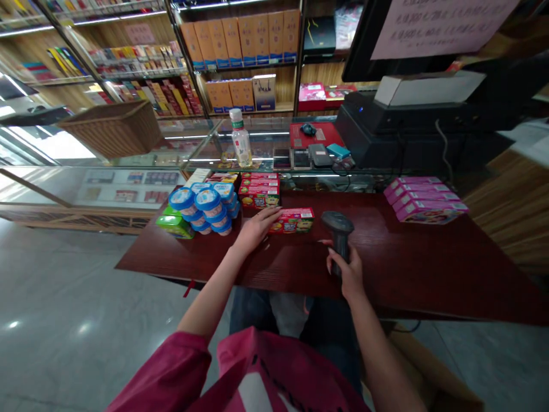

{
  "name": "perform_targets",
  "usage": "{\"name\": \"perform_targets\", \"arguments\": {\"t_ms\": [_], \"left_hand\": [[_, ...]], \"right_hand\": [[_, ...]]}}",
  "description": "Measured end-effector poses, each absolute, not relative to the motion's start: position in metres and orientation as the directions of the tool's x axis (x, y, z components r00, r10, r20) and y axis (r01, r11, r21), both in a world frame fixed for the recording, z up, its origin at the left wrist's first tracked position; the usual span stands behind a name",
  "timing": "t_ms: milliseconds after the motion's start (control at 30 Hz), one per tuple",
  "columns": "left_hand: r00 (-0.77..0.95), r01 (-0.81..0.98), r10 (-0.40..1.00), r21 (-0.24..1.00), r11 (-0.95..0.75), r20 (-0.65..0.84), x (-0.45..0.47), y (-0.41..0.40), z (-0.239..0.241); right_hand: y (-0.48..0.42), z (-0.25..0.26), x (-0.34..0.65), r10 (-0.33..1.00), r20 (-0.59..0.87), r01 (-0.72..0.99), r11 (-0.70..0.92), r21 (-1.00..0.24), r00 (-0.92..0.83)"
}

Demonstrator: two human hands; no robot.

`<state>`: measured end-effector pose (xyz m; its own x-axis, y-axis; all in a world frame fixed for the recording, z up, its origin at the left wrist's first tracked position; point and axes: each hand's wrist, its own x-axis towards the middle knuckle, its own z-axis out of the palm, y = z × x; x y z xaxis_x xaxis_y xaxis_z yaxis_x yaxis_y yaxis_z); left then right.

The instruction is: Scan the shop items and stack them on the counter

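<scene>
My left hand (pixel 256 228) rests on the dark red table (pixel 429 269), fingers stretched onto the end of a red and green box (pixel 295 220) that lies flat. My right hand (pixel 347 269) is wrapped round the handle of a dark barcode scanner (pixel 338 229), whose head points toward that box. Behind the box stands a stack of similar red boxes (pixel 259 190). Several blue-lidded tubs (pixel 206 207) are piled just left of my left hand.
A green packet (pixel 174 225) lies at the table's left edge and pink boxes (pixel 424 201) at the right. A glass counter (pixel 128 166) behind carries a bottle (pixel 240 139), a wicker basket (pixel 112 129) and a black register (pixel 412 126). Shelves of goods fill the back.
</scene>
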<state>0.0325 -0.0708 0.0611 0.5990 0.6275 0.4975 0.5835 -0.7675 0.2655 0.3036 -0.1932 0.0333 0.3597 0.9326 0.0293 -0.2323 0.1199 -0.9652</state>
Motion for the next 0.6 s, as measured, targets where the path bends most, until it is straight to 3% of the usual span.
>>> {"name": "perform_targets", "arguments": {"t_ms": [133,300,600], "left_hand": [[0.551,0.713,0.693,0.170,-0.680,0.465,0.001,-0.073,0.069],[0.464,0.821,0.728,0.064,-0.567,0.505,0.022,-0.085,0.062],[0.345,0.884,0.764,0.084,-0.459,0.546,0.024,-0.068,0.034]], "right_hand": [[-0.181,0.041,0.285,0.965,0.037,-0.217,0.096,-0.972,0.259],[-0.157,0.046,0.257,0.958,0.002,-0.267,0.082,-0.960,0.286],[-0.143,0.030,0.256,0.940,-0.016,-0.339,0.107,-0.935,0.342]]}}
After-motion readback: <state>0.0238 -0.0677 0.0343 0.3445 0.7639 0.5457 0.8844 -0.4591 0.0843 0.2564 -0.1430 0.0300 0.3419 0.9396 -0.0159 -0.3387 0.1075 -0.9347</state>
